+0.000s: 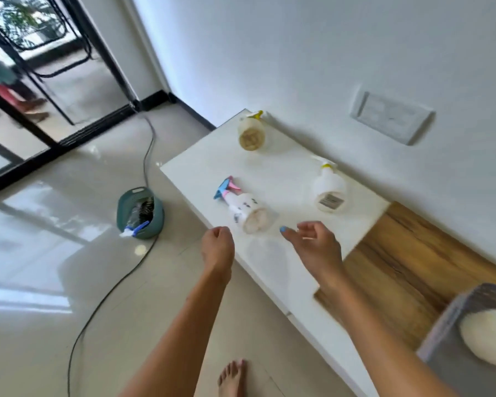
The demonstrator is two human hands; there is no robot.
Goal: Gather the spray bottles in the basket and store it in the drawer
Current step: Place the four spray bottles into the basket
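Note:
Three spray bottles lie on their sides on the white cabinet top. The nearest, a white bottle with a blue and pink trigger, lies just beyond both hands. A white bottle with a yellow collar lies to its right near the wall. A yellowish bottle with a yellow trigger lies at the far end. My left hand is loosely closed and holds nothing. My right hand is open, fingers curled, just right of the nearest bottle's base. The teal basket stands on the floor to the left with a blue-triggered bottle inside.
A dark cable runs across the tiled floor past the basket. The cabinet's right part has a wooden top, with a grey item holding something white at the lower right. My bare foot is at the bottom. A wall socket is above.

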